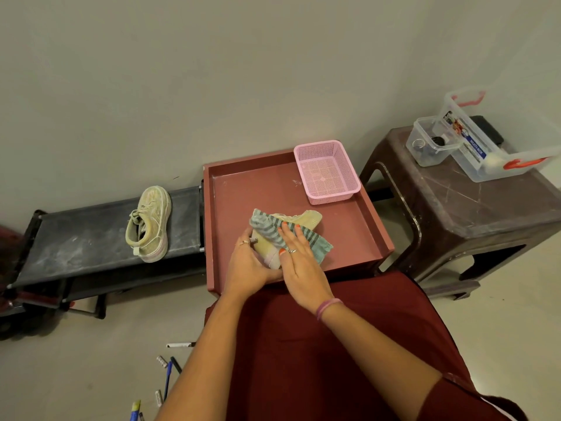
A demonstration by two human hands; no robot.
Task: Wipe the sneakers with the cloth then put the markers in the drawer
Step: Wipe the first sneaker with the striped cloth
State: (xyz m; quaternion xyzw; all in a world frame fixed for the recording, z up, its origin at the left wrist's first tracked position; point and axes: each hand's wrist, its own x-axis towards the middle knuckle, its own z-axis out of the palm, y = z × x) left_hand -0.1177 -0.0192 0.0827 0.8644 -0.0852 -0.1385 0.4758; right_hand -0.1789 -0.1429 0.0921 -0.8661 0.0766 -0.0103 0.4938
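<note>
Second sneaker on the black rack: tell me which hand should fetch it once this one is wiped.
Left, probably. The second sneaker lies to the left of the drawer, on the left hand's side. The right hand presses the cloth and would have to cross over.

sneaker (149,222) on rack (91,238) | drawer (376,226) right | basket (326,171) in drawer

the pink basket (326,171) blocked the drawer (376,220)'s far right corner; its far left floor lay open beyond the sneaker (311,220).
</note>
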